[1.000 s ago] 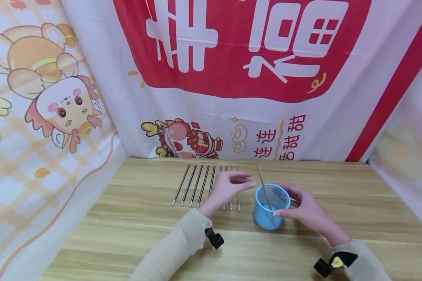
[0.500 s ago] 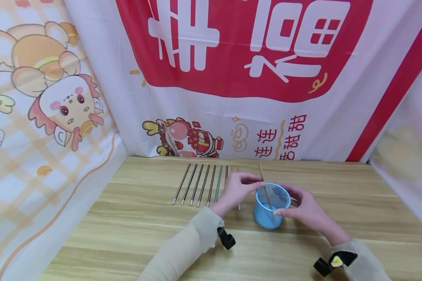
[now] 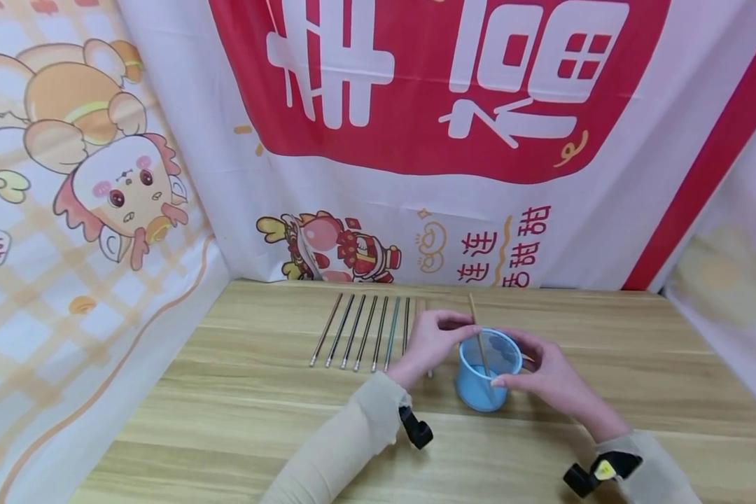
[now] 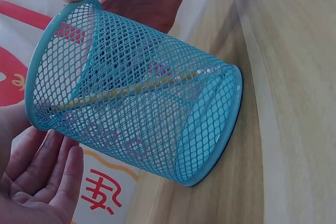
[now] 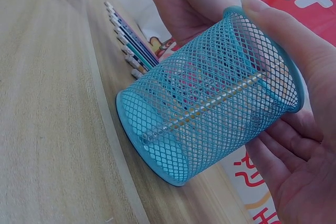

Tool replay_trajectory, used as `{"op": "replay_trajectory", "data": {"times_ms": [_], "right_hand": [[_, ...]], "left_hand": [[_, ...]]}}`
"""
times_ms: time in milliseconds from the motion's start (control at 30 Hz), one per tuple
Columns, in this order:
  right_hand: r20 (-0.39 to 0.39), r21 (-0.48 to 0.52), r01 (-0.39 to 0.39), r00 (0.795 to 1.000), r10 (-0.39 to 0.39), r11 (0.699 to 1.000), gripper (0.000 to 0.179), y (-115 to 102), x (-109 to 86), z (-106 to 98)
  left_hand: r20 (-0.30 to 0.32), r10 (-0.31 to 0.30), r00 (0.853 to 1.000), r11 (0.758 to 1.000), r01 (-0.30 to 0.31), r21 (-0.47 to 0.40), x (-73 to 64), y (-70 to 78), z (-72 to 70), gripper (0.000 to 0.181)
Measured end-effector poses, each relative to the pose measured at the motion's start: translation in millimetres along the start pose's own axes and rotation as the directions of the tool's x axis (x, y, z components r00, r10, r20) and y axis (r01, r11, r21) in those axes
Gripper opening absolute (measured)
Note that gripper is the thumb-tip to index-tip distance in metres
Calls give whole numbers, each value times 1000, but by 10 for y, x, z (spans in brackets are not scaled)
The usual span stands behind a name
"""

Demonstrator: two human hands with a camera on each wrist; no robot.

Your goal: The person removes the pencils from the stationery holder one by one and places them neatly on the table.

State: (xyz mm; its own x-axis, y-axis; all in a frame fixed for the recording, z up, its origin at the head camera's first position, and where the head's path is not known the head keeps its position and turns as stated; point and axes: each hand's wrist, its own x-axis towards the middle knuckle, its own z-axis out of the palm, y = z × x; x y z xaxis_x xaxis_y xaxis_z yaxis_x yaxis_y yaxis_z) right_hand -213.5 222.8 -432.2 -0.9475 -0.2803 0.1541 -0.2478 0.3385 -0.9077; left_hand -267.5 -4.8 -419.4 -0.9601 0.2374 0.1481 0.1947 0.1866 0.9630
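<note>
A light blue mesh pencil holder stands upright on the table. My right hand grips its right side, the thumb on the near rim and the fingers behind the wall. One tan pencil leans inside, its silvery end down at the base, as the right wrist view shows through the mesh. At the holder's far-left rim, my left hand pinches the upper part of that pencil between thumb and fingers. In the left wrist view, the left hand is close beside the rim, its fingers outside the mesh wall.
Left of the holder, several pencils lie side by side in a row, partly behind the left hand. The wooden table meets a printed cloth backdrop at the back. Another patterned cloth hangs at the left.
My left hand has moved right from beside the holder to the pencil, whose top has shifted slightly right. The right hand stays on the holder.
</note>
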Motion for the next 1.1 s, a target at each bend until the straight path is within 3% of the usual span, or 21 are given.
{"op": "replay_trajectory", "data": {"times_ms": [167, 333, 500, 767, 1100], "right_hand": [[4, 4, 1, 1000, -1, 1000, 76, 11, 2, 1], [-8, -10, -6, 1000, 6, 1000, 75, 7, 3, -7], [-6, -9, -9, 1000, 9, 1000, 75, -6, 0, -8], [0, -9, -24, 1000, 24, 1000, 75, -15, -8, -13], [3, -1, -26, 1000, 26, 1000, 75, 10, -7, -8]], "left_hand": [[-24, -33, 999, 993, 30, -112, 32, 4, 21, 22], [-49, -39, 998, 947, 21, -321, 129, 92, 0, 21], [-122, -27, 992, 916, -25, -400, 207, 214, -129, 19], [-198, 21, 980, 883, -111, -455, 226, 296, -489, 26], [-276, 22, 961, 902, -137, -408, 147, 238, -1068, 32]]}}
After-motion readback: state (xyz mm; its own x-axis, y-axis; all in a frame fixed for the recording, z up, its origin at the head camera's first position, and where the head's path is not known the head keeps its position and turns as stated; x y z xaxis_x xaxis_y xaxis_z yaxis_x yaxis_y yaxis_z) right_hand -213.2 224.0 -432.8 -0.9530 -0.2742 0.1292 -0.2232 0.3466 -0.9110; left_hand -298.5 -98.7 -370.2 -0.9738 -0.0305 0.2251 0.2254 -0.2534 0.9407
